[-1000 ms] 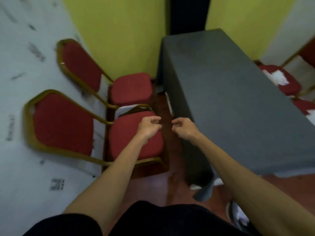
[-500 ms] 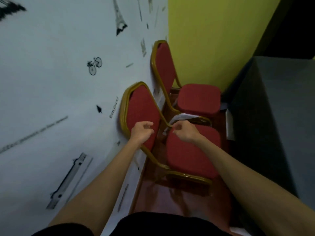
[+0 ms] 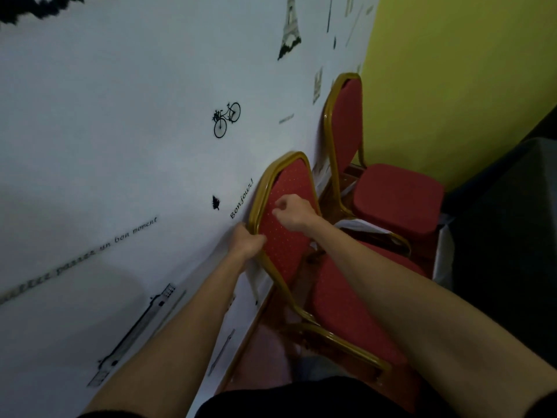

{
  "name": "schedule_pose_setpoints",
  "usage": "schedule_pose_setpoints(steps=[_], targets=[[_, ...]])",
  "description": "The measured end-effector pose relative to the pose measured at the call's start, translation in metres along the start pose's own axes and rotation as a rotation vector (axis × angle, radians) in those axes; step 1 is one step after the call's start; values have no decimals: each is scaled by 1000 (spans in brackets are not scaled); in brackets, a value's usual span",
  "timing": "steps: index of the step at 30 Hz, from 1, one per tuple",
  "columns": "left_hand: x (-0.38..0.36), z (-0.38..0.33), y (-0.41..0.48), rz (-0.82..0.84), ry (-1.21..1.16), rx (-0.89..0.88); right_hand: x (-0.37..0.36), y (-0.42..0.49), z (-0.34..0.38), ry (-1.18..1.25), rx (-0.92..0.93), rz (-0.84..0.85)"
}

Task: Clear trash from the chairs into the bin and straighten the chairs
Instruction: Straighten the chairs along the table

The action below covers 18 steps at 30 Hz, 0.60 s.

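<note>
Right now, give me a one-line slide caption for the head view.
Left hand grips the near red chair by its gold frame, right hand curled in front of it.

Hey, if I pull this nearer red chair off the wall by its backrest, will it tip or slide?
Likely rigid: the near chair has a metal-looking gold frame. Gripped high by the left hand, it may tilt before sliding. Probably not heavy: slim tubing.

Near chair against wall on left, second chair behind it, table right.
</note>
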<state>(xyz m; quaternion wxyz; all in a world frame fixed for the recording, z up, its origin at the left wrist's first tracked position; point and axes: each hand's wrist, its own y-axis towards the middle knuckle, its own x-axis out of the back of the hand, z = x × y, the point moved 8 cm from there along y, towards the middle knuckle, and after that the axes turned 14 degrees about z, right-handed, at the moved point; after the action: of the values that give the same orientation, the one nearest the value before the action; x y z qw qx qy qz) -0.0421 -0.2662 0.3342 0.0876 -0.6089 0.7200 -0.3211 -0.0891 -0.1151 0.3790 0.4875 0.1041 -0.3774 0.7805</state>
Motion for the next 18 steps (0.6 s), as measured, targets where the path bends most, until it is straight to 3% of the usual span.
schedule_pose_setpoints(steps=[10,15,18], targets=[[3,-1,52,61,-110,-4,31,82,26,111,-79,-69],[3,3,69,156,-92,19,23,95,10,475,-84,34],[1,4,74,226,-42,50,19,93,3,515,-70,27]])
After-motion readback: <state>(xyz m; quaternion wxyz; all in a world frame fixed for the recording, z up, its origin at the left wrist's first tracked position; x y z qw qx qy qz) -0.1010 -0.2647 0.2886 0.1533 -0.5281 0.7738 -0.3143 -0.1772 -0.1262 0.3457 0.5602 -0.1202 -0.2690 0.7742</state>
